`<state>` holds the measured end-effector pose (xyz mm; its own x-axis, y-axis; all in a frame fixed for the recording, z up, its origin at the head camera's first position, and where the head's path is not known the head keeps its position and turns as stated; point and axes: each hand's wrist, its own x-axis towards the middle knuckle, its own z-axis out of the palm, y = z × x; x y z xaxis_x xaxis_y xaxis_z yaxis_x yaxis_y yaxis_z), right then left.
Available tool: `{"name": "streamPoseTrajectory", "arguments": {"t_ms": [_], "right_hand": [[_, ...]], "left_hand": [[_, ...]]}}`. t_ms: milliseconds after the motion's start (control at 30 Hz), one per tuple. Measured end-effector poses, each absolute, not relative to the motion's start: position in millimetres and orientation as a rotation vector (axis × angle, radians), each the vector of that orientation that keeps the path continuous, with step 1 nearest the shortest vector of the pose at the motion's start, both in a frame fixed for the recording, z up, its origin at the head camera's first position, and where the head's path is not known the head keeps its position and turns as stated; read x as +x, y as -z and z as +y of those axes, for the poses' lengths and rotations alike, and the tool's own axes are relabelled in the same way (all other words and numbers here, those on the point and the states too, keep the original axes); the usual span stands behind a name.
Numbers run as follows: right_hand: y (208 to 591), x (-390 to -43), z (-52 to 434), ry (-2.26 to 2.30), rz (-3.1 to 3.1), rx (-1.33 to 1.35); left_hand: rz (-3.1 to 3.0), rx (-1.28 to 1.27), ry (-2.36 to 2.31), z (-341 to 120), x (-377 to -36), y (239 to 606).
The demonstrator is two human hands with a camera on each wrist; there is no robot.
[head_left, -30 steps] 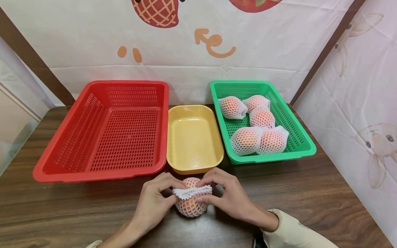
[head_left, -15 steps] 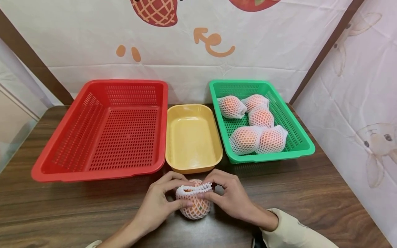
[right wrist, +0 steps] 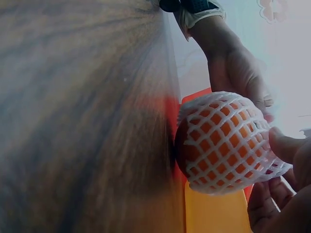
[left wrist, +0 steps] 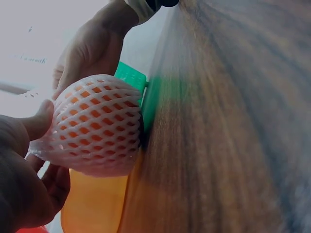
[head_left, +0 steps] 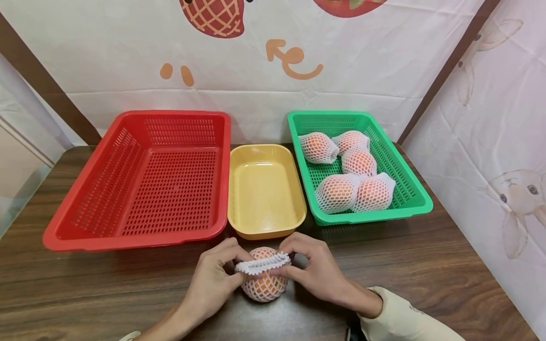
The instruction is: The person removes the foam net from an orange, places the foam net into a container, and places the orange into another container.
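An orange (right wrist: 210,144) in a white foam net (head_left: 264,286) sits on the table before me, its mesh stretched over the round fruit. The net's gathered rim (head_left: 263,265) forms a flattened band across the top. My left hand (head_left: 213,272) pinches the left end of that rim between thumb and fingers. Opposite it, my right hand (head_left: 316,267) pinches the right end, thumb on the near side. In the right wrist view, bare orange skin shows below the net's edge on the table side. Some fingertips are hidden behind the net.
A yellow tray (head_left: 268,199) stands just beyond the hands. To its left is a red basket (head_left: 222,189) with nothing in it; to its right, a green basket (head_left: 411,206) holds several netted fruits (head_left: 337,193). A printed cloth (head_left: 256,104) hangs behind the table (head_left: 448,274).
My left thumb has shifted from the front of the net back to the rim. The rim, a rounder loop half a second ago, is now drawn flat. My right hand has barely moved.
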<state>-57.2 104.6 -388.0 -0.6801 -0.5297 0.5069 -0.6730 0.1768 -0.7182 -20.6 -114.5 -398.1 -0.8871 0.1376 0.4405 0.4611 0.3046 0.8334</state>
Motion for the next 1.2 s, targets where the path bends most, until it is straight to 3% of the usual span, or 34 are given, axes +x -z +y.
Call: {"name": "streamPoseTrajectory", "arguments": {"t_ms": [167,467,800,1067,1200], "right_hand": [[368.4,-50.4,101.0,-1.525,-2.285,1.151],[395.8,-59.6,107.6,-1.549,-2.321,1.157],[394.5,-60.9,107.6,-1.516,-2.374,1.145],[368.1,-52.1,101.4,-1.542,-2.326,1.075],[376.1,-54.6,103.3,-1.539,-2.327,1.065]], "left_hand": [[-2.364,-0.582,1.651,-114.2,-20.1,397.0],[-2.355,-0.580,1.629,-114.7,-21.5,399.8],[-2.257,-0.483,1.564,-113.9,-22.8,399.2],[-2.388,-0.477,1.639,-114.7,-22.2,398.1],[-2.428,-0.485,1.653,-114.9,-22.3,398.5]]}}
